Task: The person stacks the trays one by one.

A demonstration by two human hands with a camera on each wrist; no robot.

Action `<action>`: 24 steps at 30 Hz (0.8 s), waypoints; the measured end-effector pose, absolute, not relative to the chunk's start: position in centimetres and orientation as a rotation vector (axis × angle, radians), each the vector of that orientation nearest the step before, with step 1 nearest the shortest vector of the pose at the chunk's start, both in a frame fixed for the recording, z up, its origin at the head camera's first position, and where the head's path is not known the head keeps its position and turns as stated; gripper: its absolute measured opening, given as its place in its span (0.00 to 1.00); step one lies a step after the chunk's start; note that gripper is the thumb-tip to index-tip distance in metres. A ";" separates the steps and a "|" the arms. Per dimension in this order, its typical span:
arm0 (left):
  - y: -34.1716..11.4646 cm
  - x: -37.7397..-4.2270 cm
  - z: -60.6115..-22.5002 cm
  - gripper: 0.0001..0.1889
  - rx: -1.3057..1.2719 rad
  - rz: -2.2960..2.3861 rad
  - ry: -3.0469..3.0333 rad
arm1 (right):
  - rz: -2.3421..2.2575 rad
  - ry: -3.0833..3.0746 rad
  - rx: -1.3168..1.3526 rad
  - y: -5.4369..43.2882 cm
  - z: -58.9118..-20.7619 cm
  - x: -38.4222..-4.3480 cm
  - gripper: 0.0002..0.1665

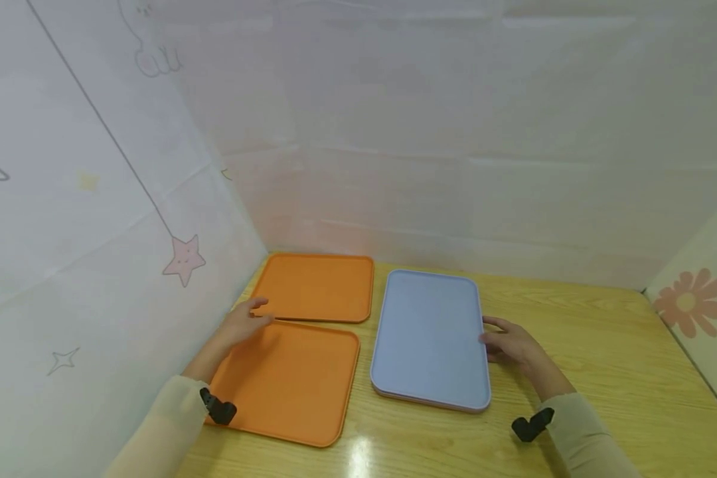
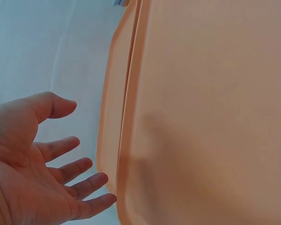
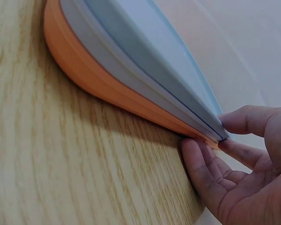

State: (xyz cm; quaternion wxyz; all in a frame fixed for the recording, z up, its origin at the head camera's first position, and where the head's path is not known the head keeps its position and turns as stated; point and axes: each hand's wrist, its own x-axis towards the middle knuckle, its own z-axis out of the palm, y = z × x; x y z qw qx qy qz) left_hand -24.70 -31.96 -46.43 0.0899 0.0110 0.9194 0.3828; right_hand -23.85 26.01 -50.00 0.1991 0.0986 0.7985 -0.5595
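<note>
At the right, the edge of the stack is pinched by the right hand (image 1: 510, 342): the thumb is laid on the top rim, the fingers are curled at the side and below, and the forearm is angled in from the near right. How many trays are caught in that pinch cannot be told. Over at the left, nothing is gripped by the left hand (image 1: 245, 325); its fingers are loosely spread, palm turned inward, and it is held by the left edges of two flat orange rectangular trays, one near (image 1: 299, 385), one far (image 1: 317, 285). Whether either is touched cannot be told.

Between the hands the stack is seen: a pale-blue rounded rectangular tray (image 1: 433, 338) is set uppermost, with grey and orange layers (image 3: 100, 82) shown beneath. All is carried by a yellowish wood-grain tabletop (image 1: 591, 332), backed by whitish sheeting (image 1: 394, 133).
</note>
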 end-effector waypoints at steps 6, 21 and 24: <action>-33.4 -24.1 -46.7 0.35 0.000 1.052 2.791 | -1.590 2.202 0.277 26.1 -49.8 -23.9 0.44; -35.4 -23.4 -46.9 0.33 -0.058 0.961 2.845 | -1.631 2.154 0.269 26.2 -49.7 -24.0 0.44; -35.8 -23.5 -47.1 0.33 -0.062 0.931 2.861 | -1.621 2.161 0.268 26.1 -49.7 -23.9 0.44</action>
